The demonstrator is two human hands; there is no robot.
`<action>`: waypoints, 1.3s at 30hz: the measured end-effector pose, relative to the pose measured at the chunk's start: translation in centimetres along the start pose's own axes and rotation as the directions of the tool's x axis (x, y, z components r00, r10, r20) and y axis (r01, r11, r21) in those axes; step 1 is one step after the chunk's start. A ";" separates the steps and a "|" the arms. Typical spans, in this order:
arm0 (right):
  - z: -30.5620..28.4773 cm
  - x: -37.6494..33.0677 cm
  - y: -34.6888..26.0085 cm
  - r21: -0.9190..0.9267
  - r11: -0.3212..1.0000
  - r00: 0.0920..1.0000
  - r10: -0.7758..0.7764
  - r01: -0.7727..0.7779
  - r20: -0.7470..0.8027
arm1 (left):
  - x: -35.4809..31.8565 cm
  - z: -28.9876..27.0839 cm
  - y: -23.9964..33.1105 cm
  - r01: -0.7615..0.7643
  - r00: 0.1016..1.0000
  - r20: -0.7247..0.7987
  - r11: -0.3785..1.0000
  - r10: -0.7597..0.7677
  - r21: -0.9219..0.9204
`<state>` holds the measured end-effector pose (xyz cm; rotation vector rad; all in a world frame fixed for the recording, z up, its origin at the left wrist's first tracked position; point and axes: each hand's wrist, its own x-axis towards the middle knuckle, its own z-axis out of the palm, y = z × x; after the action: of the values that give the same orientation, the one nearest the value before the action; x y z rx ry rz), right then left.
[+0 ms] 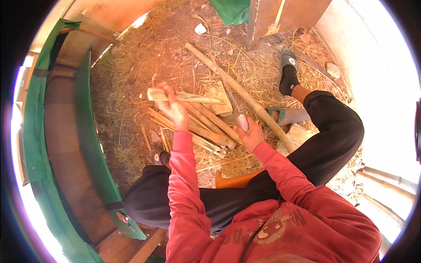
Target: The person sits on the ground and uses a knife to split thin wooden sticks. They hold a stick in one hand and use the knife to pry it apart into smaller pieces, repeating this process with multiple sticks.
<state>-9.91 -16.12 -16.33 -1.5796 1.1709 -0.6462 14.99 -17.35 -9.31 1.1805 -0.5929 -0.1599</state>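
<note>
At ten o'clock from the centre, the left hand (176,108) is closed around a split wooden piece (198,98), and its fingers hide part of it. At three o'clock, the right hand (252,136) grips the pale handle (242,122) of a thin-bladed tool; the tip is hard to make out near the long pole (245,96). Split sticks (219,124) lie between the hands. Farther at three, a saw (294,115) is partly hidden by the trouser leg. At five, the leg covers an orange object (232,181); its kind I cannot tell. At nine, brown boards show inside a trough-like container (85,114) with green edges.
</note>
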 end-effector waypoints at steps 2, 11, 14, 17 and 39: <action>0.2 -0.4 0.9 -0.074 0.997 0.999 0.015 -0.011 0.049 | 0.0 -0.5 0.0 0.032 0.999 0.000 0.992 -0.032 -0.120; 0.6 -0.3 3.8 -0.358 0.902 0.899 0.347 -0.241 0.267 | -0.3 -1.3 -1.4 -0.076 0.996 0.045 0.997 0.075 0.002; 1.1 -0.6 4.0 -0.415 0.886 0.907 0.333 -0.208 0.256 | -0.4 -1.8 -0.7 -0.068 0.997 0.021 0.997 0.067 0.021; 1.1 -0.8 2.0 -0.367 0.906 0.919 0.311 -0.211 0.240 | -0.7 -1.0 0.0 -0.067 0.996 -0.041 0.987 0.074 0.146; 1.4 -0.9 4.9 -0.353 0.916 0.923 0.288 -0.188 0.255 | -2.0 -1.2 -0.9 -0.057 0.994 -0.077 0.973 0.076 0.222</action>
<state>-10.89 -14.79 -21.25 -1.6950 1.2538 -0.0422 14.13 -15.93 -11.14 1.3722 -0.5846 0.0144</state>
